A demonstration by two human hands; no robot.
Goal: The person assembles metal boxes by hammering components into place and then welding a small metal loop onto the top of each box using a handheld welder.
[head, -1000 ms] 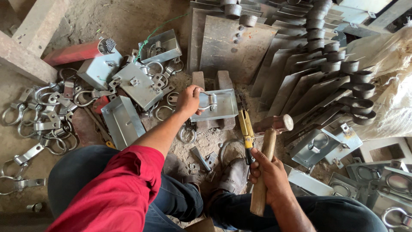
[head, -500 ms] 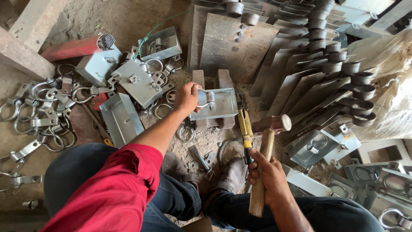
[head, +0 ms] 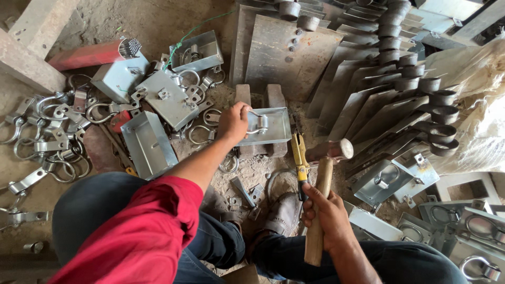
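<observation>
My left hand point(head: 233, 121) grips the left edge of a shiny metal plate point(head: 271, 126) with a loop handle, which lies flat on two upright blocks point(head: 243, 95) in front of me. Lower right, my right hand point(head: 322, 210) holds a wooden-handled hammer point(head: 320, 200); its steel head point(head: 331, 150) points up and left, just right of the plate. A yellow-handled tool point(head: 300, 152) lies on the ground between the plate and the hammer. My shoe point(head: 281, 213) rests below the plate.
Loose rings and clamps point(head: 42, 142) litter the floor at left, beside several folded metal trays point(head: 150, 142). A red cylinder point(head: 92, 54) lies at top left. Stacked blades with round sockets point(head: 400, 89) fan out at right, with finished handle plates point(head: 384, 181) below them.
My left hand has shifted slightly on the plate's left edge. The hammer stays in my right hand in much the same place.
</observation>
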